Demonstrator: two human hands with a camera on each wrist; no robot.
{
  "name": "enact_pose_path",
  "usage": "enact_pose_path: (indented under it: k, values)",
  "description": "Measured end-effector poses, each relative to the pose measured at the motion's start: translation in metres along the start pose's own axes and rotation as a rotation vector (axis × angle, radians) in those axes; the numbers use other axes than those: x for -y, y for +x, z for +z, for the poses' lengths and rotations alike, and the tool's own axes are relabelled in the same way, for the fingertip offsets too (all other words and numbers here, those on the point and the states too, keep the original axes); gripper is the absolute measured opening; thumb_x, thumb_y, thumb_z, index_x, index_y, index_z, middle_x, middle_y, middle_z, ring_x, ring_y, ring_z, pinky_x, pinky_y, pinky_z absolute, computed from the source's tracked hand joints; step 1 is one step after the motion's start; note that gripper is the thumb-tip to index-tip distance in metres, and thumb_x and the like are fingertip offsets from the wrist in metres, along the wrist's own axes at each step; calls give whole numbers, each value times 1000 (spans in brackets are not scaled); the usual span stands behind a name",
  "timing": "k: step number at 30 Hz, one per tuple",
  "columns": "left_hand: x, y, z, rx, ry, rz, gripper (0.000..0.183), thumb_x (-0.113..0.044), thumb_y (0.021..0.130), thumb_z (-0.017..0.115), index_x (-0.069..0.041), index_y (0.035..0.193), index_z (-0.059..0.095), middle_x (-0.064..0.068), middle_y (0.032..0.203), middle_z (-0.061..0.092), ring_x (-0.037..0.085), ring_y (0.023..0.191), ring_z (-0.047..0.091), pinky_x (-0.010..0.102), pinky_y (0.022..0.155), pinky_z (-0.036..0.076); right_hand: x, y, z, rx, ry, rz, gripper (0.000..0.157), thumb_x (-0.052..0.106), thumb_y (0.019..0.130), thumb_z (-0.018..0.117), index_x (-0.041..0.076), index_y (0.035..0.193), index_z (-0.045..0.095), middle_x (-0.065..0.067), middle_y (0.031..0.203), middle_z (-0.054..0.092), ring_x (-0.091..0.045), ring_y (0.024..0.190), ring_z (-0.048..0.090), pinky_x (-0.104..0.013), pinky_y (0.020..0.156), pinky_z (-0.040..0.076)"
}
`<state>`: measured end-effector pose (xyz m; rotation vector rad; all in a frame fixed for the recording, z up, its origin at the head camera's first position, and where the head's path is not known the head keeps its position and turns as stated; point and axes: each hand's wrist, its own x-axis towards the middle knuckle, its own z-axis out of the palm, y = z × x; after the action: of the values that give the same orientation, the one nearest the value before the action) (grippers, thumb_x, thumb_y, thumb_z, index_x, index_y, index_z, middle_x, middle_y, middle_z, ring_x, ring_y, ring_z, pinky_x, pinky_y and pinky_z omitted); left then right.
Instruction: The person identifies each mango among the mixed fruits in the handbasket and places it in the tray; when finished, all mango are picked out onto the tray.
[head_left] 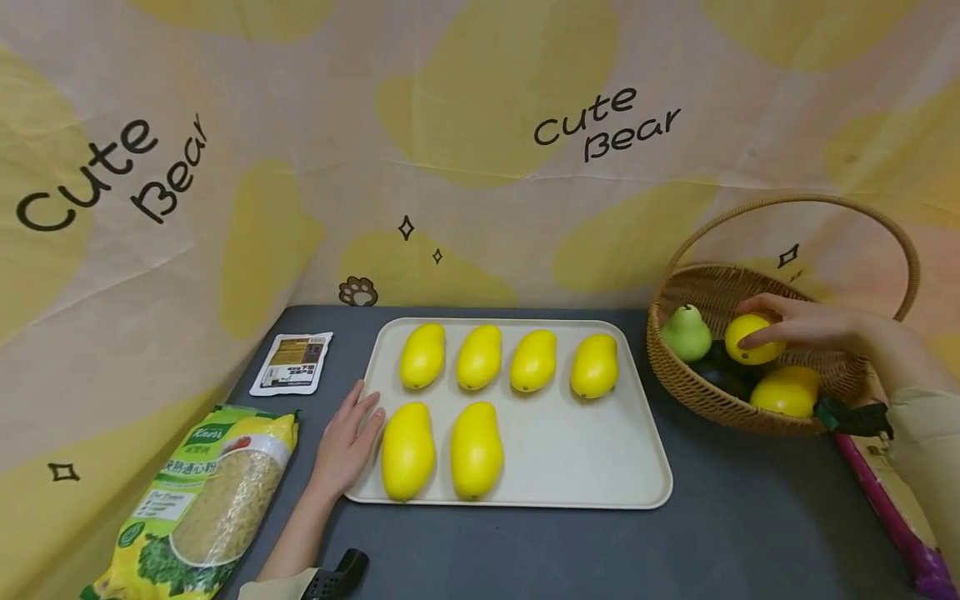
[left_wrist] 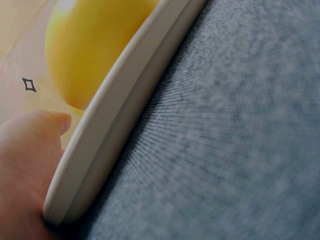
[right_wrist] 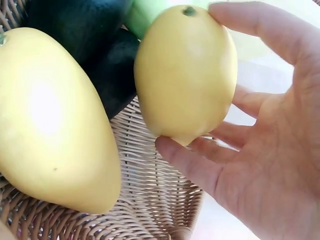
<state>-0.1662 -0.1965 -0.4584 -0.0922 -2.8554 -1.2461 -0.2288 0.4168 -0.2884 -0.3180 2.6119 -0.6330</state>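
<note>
My right hand (head_left: 798, 321) pinches a lemon (right_wrist: 185, 75) between thumb and fingers, inside the wicker basket (head_left: 697, 396). Under and around the lemon are a yellow mango (right_wrist: 55, 130), a dark green, smooth-skinned item (right_wrist: 75, 30) and a green pear (head_left: 686, 333). My left hand (head_left: 348, 442) rests at the left edge of a cream tray (head_left: 577, 458), fingers extended along the rim. Six is more than a few, so several yellow mangoes (head_left: 476, 450) lie on that tray, a full row at the back and two at the front left.
Left of the tray lie a white pouch (head_left: 292, 364) and a yellow-green pasta bag (head_left: 217, 500). A purple-edged bag (head_left: 892, 500) lies by the right forearm. The basket's tall handle (head_left: 795, 200) arches over the fruit. A printed cloth (head_left: 480, 150) hangs behind the grey table (head_left: 525, 554).
</note>
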Motion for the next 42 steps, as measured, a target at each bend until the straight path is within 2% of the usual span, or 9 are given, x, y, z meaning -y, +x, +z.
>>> enact_pose_path:
  k: [2,7,16,22,25,27,34,38,42]
  values:
    - [1,0,0,0,0,0,55,-38,105,38,-1,146,42,14,161,15,41,145,15,64,112,9,0,0,2,5,-14,9,73,32,92,62,-3,145,27,-34,141,28,-51,123,36,-58,86,43]
    - [3,-1,1,-1,3,2,55,-39,105,38,-1,146,42,15,161,15,41,145,16,64,112,9,0,-1,7,-6,-35,17,80,32,88,69,-2,145,25,-31,134,34,-41,111,45,-49,82,44]
    - [3,0,0,-10,7,4,55,-39,105,39,-1,145,43,15,161,16,41,144,17,63,112,10,-2,-4,15,-120,-125,-54,91,29,81,78,-9,144,24,-35,136,35,-48,117,42,-57,86,42]
    - [5,1,0,-14,12,3,55,-39,105,39,-1,145,43,15,161,16,42,144,17,64,112,10,1,-10,16,-206,-148,-54,95,32,80,79,-9,146,24,-35,136,34,-49,116,41,-59,84,43]
    - [5,1,1,-13,16,-1,55,-39,105,39,-1,145,43,15,161,16,41,144,17,63,112,10,7,-17,15,-258,-99,-55,98,29,81,79,-7,149,18,-35,137,30,-49,114,42,-55,80,47]
    - [5,1,1,-13,16,-2,55,-39,105,39,-1,145,43,15,161,16,41,145,17,63,112,10,11,-23,16,-298,-70,-59,100,28,81,80,-6,150,15,-35,137,28,-48,113,42,-46,76,49]
    - [5,1,1,-5,5,-3,56,-39,105,38,-1,146,42,14,161,16,40,145,16,63,112,9,30,-40,28,-441,2,-59,104,28,78,83,3,154,16,-32,135,34,-46,111,45,-25,69,46]
    - [5,2,1,-7,4,7,55,-38,105,38,-1,146,42,15,161,16,40,145,17,63,112,10,46,-46,41,-534,75,-105,104,21,75,86,5,154,20,-26,137,36,-31,110,46,-8,66,42]
    - [5,3,1,-7,3,9,55,-38,105,39,0,145,42,14,161,16,40,145,18,62,112,10,64,-49,56,-568,144,-134,104,13,75,86,6,154,19,-24,141,30,-16,107,42,-3,69,41]
